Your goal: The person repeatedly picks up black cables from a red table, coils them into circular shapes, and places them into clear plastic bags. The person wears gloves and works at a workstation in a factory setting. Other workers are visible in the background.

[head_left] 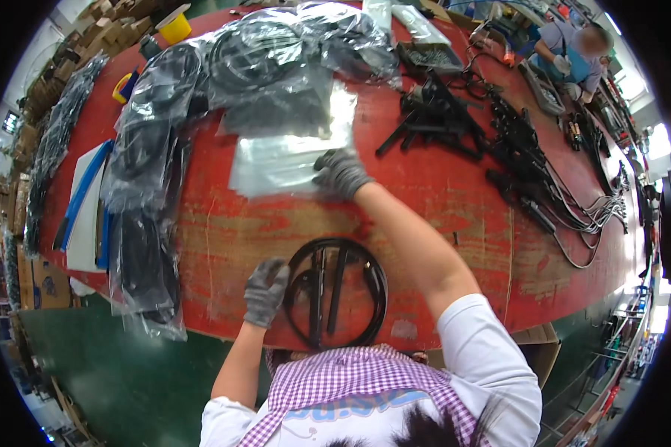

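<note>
My right hand, in a grey glove, reaches forward to a stack of clear flat plastic bags. Its fingers lie over the bags' right side, with the fingertips a little apart. Close to the table's front edge is a coil of black cable, lying flat in a ring. Inside the ring are two straight dark bars, roughly side by side. Beside the coil's left edge, my left hand, also grey-gloved, is held with thumb and fingers apart and nothing between them.
Bagged black coils line the far and left parts of the red worn table. A blue-and-white tray-like object is at left. Black brackets and a cable bundle lie right. Another person works at far right.
</note>
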The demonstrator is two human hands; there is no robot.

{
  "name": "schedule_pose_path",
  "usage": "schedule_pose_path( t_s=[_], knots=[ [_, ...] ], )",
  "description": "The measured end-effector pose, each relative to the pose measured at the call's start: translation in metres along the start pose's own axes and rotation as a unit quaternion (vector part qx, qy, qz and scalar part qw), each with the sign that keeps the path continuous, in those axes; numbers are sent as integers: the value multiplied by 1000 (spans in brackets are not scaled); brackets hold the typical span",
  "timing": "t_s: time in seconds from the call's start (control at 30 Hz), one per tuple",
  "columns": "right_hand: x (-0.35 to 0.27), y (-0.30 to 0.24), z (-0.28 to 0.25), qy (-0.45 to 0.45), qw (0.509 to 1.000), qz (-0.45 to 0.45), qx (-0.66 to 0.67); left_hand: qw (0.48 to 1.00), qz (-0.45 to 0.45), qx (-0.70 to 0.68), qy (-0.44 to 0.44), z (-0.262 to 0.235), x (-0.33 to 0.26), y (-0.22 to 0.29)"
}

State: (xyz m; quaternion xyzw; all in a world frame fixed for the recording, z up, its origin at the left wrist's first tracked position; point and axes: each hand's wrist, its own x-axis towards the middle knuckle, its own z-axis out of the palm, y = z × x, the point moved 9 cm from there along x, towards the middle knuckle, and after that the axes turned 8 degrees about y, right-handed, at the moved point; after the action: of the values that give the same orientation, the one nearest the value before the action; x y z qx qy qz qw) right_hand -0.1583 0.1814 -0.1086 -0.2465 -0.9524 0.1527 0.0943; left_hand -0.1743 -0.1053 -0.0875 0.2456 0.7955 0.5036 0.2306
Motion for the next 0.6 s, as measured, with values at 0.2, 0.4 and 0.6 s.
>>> schedule_pose_path(
  t_s=[0.2, 0.4, 0.6],
  knots=[
    [-7, -5, 10, 26, 999, 16, 22, 999, -5, -31, -26, 17, 28, -3],
    [6, 4, 17, -19, 999, -1, 31, 998, 40, -25, -47, 56, 56, 19],
    [-5, -11, 2, 2, 1000, 3, 16, 999, 3, -29, -30, 37, 48, 5]
  ],
)
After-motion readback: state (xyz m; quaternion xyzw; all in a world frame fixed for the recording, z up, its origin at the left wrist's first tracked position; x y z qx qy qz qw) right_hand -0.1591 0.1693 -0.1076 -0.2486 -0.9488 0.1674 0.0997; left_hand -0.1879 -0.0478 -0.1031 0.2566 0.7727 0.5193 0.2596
